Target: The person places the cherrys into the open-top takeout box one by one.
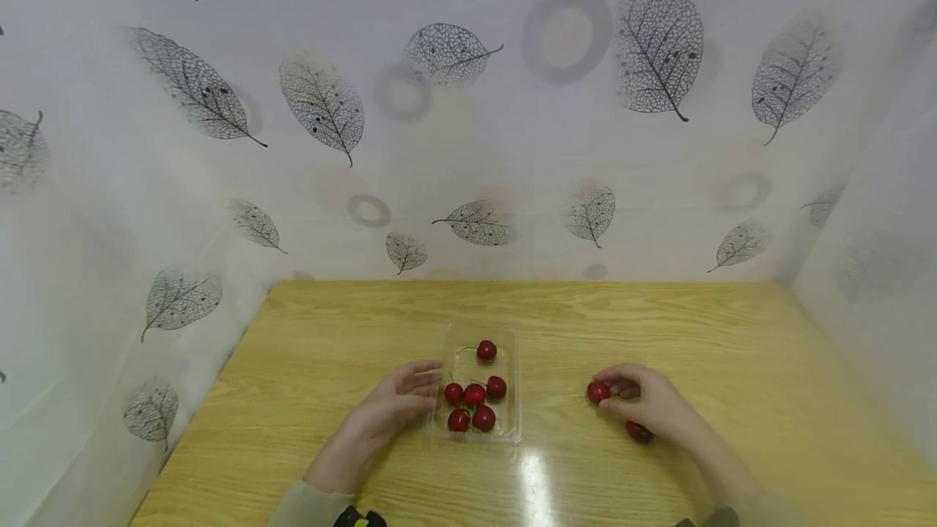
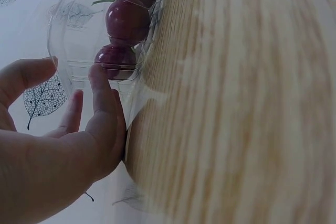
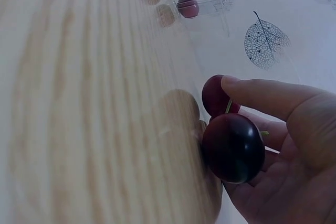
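Between my hands stands a clear plastic box (image 1: 518, 405) with several dark red cherries (image 1: 474, 394) in it. My left hand (image 1: 388, 405) rests against the box's left side, fingers extended; in the left wrist view its fingertips touch the clear wall beside the cherries (image 2: 127, 21). To the right of the box, my right hand (image 1: 655, 403) pinches a cherry (image 1: 597, 392) between thumb and fingers. A darker cherry (image 1: 639, 432) lies on the table just under that hand, partly covered by it. The right wrist view shows this dark cherry (image 3: 233, 148) in front of the pinched cherry (image 3: 212, 95).
The wooden table (image 1: 351, 315) meets a pale, leaf-printed sheet (image 1: 468, 137) along its back, with more of the sheet at both sides. A bright glare patch lies on the table in front of the box.
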Demonstrator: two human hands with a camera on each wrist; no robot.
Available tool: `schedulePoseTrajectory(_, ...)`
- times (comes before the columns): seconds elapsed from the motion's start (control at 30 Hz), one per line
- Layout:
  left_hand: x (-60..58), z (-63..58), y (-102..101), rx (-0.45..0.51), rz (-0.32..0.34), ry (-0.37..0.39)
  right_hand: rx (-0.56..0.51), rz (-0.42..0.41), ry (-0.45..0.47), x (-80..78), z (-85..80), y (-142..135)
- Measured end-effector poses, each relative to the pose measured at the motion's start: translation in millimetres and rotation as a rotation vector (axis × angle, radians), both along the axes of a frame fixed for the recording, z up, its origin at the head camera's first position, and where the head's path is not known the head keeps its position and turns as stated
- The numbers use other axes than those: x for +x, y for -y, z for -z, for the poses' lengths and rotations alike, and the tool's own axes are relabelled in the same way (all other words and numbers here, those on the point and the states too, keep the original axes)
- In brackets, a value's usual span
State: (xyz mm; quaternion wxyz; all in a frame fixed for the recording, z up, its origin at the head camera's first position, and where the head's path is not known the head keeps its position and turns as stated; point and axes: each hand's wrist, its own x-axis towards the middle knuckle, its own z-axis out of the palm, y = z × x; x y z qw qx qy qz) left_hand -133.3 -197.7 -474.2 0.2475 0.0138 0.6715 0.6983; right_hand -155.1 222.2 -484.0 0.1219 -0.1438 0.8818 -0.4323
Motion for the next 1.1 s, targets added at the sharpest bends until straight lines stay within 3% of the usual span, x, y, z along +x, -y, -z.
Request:
schedulePoseTrajectory(0.5,-1.0,3.1,0.0,0.005,-0.007,0.003,0.013,0.038,-0.015,0.4,-5.4,2.9)
schedulePoseTrajectory(0.8,-1.3,3.0,0.6,-0.003,-0.023,0.009,0.052,0.047,-0.080,-3.1,-11.1,12.1)
schedulePoseTrajectory(1.1,-1.3,2.3,0.8,0.002,-0.022,0.016,0.026,0.039,-0.124,-10.1,-18.5,26.7)
